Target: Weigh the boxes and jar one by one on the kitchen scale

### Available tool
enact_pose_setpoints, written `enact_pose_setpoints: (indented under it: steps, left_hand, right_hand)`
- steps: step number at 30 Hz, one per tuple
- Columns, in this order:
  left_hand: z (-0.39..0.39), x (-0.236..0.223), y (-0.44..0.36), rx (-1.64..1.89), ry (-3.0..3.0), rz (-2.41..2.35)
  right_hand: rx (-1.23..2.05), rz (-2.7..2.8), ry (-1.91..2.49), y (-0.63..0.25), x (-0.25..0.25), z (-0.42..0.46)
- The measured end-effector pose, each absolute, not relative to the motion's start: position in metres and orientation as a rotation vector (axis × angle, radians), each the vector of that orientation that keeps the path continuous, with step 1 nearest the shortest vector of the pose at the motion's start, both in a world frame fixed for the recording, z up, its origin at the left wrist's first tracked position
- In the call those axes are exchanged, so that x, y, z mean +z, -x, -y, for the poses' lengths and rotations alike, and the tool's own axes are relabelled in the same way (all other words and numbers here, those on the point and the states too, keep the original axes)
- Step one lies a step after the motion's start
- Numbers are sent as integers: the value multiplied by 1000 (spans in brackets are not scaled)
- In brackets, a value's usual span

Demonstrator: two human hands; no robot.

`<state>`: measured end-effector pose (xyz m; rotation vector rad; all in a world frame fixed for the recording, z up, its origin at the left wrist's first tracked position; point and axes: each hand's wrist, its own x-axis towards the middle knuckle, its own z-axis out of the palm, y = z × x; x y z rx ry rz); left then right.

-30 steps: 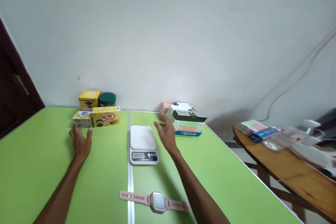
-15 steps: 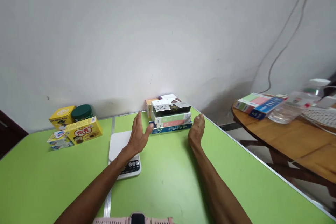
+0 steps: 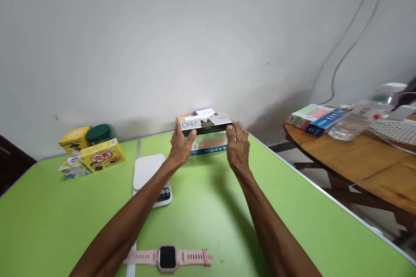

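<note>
Between my two hands is a black-and-white box [image 3: 208, 126] marked "R&O", tilted a little and lifted off the stack. My left hand [image 3: 182, 143] grips its left end, thumb on the near side. At its right end my right hand [image 3: 238, 143] closes in the same way. Beneath it, partly hidden, lie a pale green and pink box [image 3: 209, 142] and a blue box [image 3: 209, 151]. Left of my left forearm is a white kitchen scale [image 3: 147, 169], its front panel partly covered by the arm. A pink-strapped smartwatch [image 3: 167, 258] lies flat near the front.
Yellow snack boxes [image 3: 103, 156] and a green-lidded jar [image 3: 99, 133] stand at the table's left back. On the wooden side table [image 3: 354, 164] at right are flat boxes [image 3: 318, 117], a clear plastic bottle [image 3: 354, 119] and a white basket [image 3: 396, 134]. A wall [image 3: 162, 52] bounds the back.
Both hands have moved in from either side of the stack and taken hold of the black-and-white box, raising it off the boxes below. The view has shifted slightly.
</note>
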<state>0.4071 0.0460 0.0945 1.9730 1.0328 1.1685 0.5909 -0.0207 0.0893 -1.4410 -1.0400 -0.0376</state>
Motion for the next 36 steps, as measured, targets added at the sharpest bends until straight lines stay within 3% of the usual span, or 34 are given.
enact_pose_setpoints:
  steps: [6, 13, 20, 25, 36]
  left_hand:
    - [1, 100, -289, 1090, -1816, -1226]
    - [40, 33, -184, 1003, -1674, -1420]
    - [53, 8, -174, 1038, -1711, -1377]
    - [51, -5, -164, 1249, -1617, -1369]
    - [75, -5, -184, 1308, -1681, -1454]
  right_hand:
    - [263, 1228, 1330, -509, 90, 59]
    - [644, 1387, 1325, -428, 31, 79]
    - [639, 1339, 1423, -429, 15, 82]
    - [551, 1168, 1541, -457, 8, 79]
    - [599, 1286, 1520, -452, 7, 83]
